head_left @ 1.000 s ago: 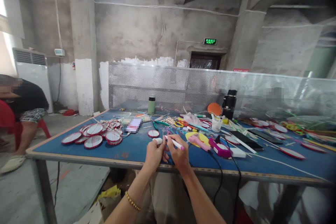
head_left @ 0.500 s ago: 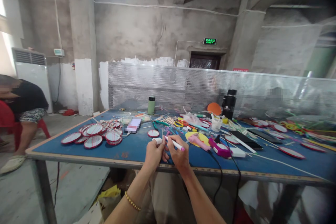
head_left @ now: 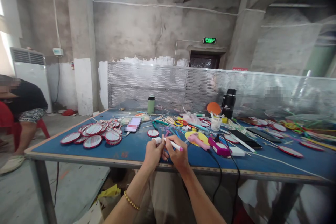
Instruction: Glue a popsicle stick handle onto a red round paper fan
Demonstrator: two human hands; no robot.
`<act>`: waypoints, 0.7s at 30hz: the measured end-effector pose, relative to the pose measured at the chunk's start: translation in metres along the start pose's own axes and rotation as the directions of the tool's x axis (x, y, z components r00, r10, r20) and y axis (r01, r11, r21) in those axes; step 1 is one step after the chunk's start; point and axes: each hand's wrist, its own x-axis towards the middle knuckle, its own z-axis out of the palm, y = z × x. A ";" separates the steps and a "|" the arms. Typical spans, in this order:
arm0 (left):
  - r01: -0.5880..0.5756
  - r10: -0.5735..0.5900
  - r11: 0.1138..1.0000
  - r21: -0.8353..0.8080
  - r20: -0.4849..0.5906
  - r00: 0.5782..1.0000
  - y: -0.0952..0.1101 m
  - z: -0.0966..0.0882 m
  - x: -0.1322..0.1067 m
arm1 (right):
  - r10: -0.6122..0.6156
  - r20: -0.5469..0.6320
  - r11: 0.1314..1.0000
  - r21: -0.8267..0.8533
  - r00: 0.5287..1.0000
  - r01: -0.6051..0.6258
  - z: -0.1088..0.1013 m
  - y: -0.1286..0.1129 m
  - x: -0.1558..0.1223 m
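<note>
Close together over the near edge of the blue table point(head_left: 136, 155), both hands are closed. My right hand point(head_left: 179, 156) grips a white marker pen point(head_left: 175, 144) with a pink end, its other end pointing left toward my left hand point(head_left: 152, 154). A small white cylinder point(head_left: 156, 140) pokes out of the left fingers; a thin upright stick shows between the hands, and I cannot tell which fingers hold it. Just beyond them lies a round red-rimmed disc point(head_left: 152, 133). A pink glue gun point(head_left: 200, 140) rests on a yellow disc to the right.
Red-rimmed discs point(head_left: 92, 142) are piled at left beside a phone point(head_left: 133, 125). Behind stand a green bottle point(head_left: 151, 105) and a black thermos point(head_left: 229, 104). Sticks, pliers and a purple device point(head_left: 219, 147) with cables clutter the right. Another person point(head_left: 28, 96) sits at far left.
The marker pen's left end has shifted slightly in toward my left fingers, and the purple tint seen there earlier is less visible. Both hands stay in nearly the same place.
</note>
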 end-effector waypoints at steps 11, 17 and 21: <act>0.035 -0.037 0.998 -0.048 -0.043 0.998 0.008 -0.002 -0.003 | 0.034 -0.082 0.998 -0.041 0.996 -0.037 -0.006 -0.002 0.003; 0.074 -0.080 0.995 -0.070 -0.096 0.992 0.005 -0.004 0.000 | 0.081 -0.170 0.974 -0.195 0.982 -0.114 -0.050 0.020 0.029; 0.115 -0.123 0.990 -0.075 -0.099 0.988 0.009 -0.008 0.002 | 0.077 -0.013 0.938 -0.339 0.997 -0.077 -0.068 0.041 0.042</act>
